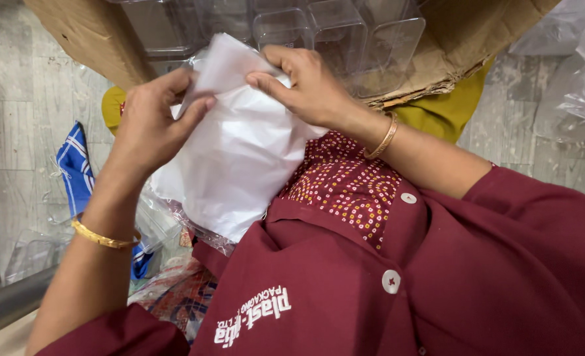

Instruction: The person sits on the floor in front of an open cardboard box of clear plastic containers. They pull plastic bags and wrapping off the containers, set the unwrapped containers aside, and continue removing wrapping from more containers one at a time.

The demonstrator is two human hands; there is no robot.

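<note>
I judged the thin white plastic bag point(239, 145) could tear or slip at its top edge, since both hands pulled it apart there with only fingertip holds. The left hand point(150, 122) was closed on the bag's upper left edge, thumb and fingers pinching the film. The right hand point(309, 86) was closed on the upper right edge, just beside the left grip. The rest of the bag hung below both grips, over the lap. Just beyond the grips sat the clear plastic containers point(345, 36) in a cardboard box point(94, 36); a jerk might have knocked them.
</note>
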